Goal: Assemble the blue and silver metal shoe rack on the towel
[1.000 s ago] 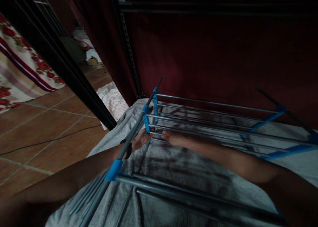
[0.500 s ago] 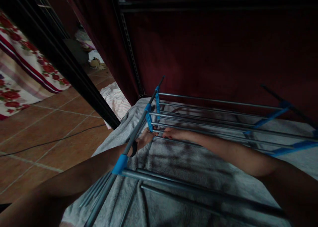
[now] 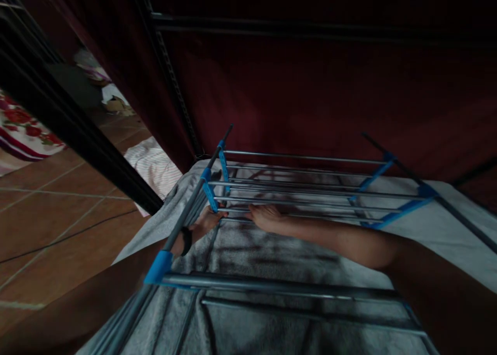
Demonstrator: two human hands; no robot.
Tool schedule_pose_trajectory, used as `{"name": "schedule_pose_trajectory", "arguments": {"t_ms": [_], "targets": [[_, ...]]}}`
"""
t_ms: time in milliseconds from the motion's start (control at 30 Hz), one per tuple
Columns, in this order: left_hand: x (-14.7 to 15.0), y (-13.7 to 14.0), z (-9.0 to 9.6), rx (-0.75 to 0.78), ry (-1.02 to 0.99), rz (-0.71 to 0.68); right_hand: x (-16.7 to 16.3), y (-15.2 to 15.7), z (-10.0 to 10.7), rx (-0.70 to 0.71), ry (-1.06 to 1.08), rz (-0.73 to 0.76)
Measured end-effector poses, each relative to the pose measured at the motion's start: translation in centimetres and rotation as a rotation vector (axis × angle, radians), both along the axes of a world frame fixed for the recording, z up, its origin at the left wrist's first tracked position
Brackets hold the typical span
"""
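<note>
A drying rack of grey metal tubes with blue plastic joints lies across a grey blanket (image 3: 248,264). My left hand (image 3: 208,220), a dark band on its wrist, reaches past the left side tube (image 3: 182,218) and closes at the lower end of a blue bracket (image 3: 209,195). My right hand (image 3: 266,217) is closed around a thin metal rod (image 3: 236,210) a short way right of that bracket. Its fingertips are partly hidden. Several parallel rods (image 3: 303,191) run from this bracket to the blue bracket (image 3: 404,213) on the right.
A thick tube (image 3: 272,283) crosses in front of me. Behind the rack hangs a dark red curtain (image 3: 310,101). A black metal post (image 3: 97,137) slants down at left, beside a striped cloth (image 3: 153,166) and the tiled floor (image 3: 50,215), where a cable (image 3: 77,234) lies.
The view has swung to the right, so the rack sits further left and more of its right end shows. My right hand has shifted slightly along the rod; my left stays at the bracket.
</note>
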State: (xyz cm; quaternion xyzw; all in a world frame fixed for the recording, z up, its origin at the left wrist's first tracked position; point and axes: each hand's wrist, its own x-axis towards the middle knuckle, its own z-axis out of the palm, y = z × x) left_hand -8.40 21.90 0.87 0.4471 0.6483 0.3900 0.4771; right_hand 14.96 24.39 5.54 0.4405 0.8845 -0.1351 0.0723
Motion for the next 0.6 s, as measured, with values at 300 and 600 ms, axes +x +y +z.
{"name": "schedule_pose_trajectory", "arguments": {"t_ms": [300, 600], "targets": [[0.6, 0.7, 1.7, -0.087, 0.046, 0.089, 0.5, 2.0, -0.7, -0.08, 0.138, 0.052], [1.2, 0.6, 2.4, -0.127, 0.007, 0.161, -0.1, 2.6, -0.5, -0.136, 0.154, 0.042]]}}
